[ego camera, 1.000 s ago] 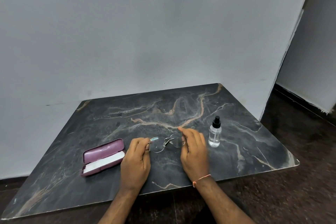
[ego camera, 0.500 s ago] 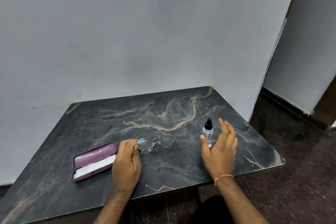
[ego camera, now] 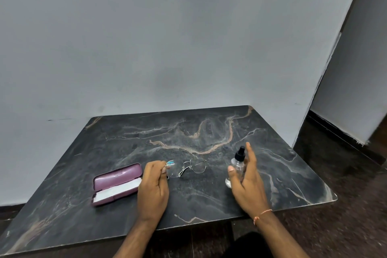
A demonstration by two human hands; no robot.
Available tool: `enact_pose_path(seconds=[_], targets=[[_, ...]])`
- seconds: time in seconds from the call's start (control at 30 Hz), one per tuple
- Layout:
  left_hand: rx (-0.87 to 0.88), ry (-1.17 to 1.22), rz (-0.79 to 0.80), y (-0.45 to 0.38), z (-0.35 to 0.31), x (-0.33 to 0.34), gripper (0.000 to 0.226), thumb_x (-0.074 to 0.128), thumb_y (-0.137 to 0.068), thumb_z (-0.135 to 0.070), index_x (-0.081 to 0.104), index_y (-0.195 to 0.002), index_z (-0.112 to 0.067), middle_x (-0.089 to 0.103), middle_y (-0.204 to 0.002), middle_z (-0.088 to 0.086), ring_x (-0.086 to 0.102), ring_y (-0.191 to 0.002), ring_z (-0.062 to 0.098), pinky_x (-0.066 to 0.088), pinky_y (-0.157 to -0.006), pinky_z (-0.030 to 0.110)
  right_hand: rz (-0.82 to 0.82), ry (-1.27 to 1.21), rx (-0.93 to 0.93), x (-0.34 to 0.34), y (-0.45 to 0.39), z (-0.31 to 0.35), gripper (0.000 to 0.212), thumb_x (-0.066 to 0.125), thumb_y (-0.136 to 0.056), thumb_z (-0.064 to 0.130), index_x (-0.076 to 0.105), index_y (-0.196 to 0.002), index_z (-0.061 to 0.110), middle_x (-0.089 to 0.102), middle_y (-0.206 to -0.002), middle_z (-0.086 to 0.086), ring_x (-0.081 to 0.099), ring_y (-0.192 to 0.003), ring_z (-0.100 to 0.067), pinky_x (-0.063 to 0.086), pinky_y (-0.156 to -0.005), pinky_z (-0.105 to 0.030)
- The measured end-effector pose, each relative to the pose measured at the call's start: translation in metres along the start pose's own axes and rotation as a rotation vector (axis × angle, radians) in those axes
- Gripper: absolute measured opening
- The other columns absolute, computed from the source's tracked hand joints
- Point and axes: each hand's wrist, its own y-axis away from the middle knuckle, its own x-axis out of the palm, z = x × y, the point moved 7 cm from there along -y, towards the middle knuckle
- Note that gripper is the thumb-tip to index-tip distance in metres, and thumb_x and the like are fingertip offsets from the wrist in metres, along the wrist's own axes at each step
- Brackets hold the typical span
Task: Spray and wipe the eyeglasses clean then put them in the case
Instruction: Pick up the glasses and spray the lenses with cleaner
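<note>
Dark marble table [ego camera: 209,201] against a grey wall. The eyeglasses [ego camera: 185,167], near the front edge, are pinched by the left hand [ego camera: 154,186]; the spray bottle [ego camera: 237,165] is approached by the spread right hand [ego camera: 247,182]. Spraying, wiping and casing in the open case [ego camera: 117,184] remain.

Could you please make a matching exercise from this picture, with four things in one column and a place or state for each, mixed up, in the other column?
Things:
1. eyeglasses
2. spray bottle
3. case
4. left hand

Places or states:
A. lies open on the table, left of everything else
B. stands upright, between the thumb and fingers of the right hand
C. pinches the frame at its left end
D. held by one end above or on the marble top, between case and bottle

Pairs: 1-D, 2-B, 3-A, 4-C
</note>
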Motion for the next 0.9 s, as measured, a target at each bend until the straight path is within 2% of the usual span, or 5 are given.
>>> enact_pose_path(seconds=[0.1, 0.17, 0.5, 0.67, 0.9], targets=[[0.000, -0.001, -0.008, 0.000, 0.003, 0.000, 0.022, 0.044, -0.115, -0.032, 0.064, -0.109, -0.025, 0.058, -0.108, -0.014, 0.062, -0.099, 0.010, 0.045, -0.084, 0.014, 0.102, -0.043, -0.123, 0.012, 0.017, 0.033, 0.074, 0.052, -0.106, 0.047, 0.009, -0.164, 0.062, 0.032, -0.164, 0.040, 0.054, -0.134, 0.010, 0.045, -0.103, -0.019], [0.000, 0.001, -0.013, 0.000, 0.005, 0.000, 0.021, 0.044, -0.115, -0.032, 0.064, -0.110, -0.027, 0.058, -0.107, -0.013, 0.062, -0.098, 0.011, 0.046, -0.083, 0.017, 0.147, -0.055, -0.162, 0.019, 0.027, 0.049, 0.074, 0.052, -0.104, 0.042, 0.014, -0.165, 0.061, 0.040, -0.148, 0.049, 0.062, -0.114, 0.017, 0.044, -0.089, -0.002], [-0.019, 0.009, -0.026, 0.002, 0.008, -0.001, 0.019, 0.043, -0.116, -0.033, 0.061, -0.108, -0.032, 0.056, -0.105, -0.015, 0.061, -0.095, 0.012, 0.044, -0.081, 0.015, 0.225, -0.101, -0.120, 0.043, 0.043, 0.076, 0.078, 0.056, -0.095, 0.034, 0.023, -0.158, 0.065, 0.069, -0.114, 0.021, 0.070, -0.080, -0.013, 0.046, -0.076, -0.005], [-0.017, 0.013, -0.035, 0.001, 0.007, -0.003, 0.020, 0.045, -0.115, -0.032, 0.064, -0.110, -0.028, 0.058, -0.104, -0.012, 0.062, -0.096, 0.013, 0.047, -0.082, 0.018, 0.241, -0.146, -0.118, 0.054, 0.041, 0.076, 0.063, 0.059, -0.099, 0.039, 0.036, -0.153, 0.061, 0.061, -0.068, 0.023, 0.058, -0.059, -0.006, 0.043, -0.062, -0.009], [-0.007, 0.019, -0.028, 0.001, 0.007, -0.002, 0.018, 0.045, -0.116, -0.031, 0.063, -0.111, -0.031, 0.057, -0.107, -0.016, 0.062, -0.097, 0.012, 0.046, -0.082, 0.015, 0.187, -0.164, -0.118, 0.055, 0.039, 0.078, 0.041, 0.055, -0.100, 0.054, 0.046, -0.140, 0.060, 0.058, -0.059, 0.020, 0.054, -0.048, -0.007, 0.038, -0.053, -0.011]])
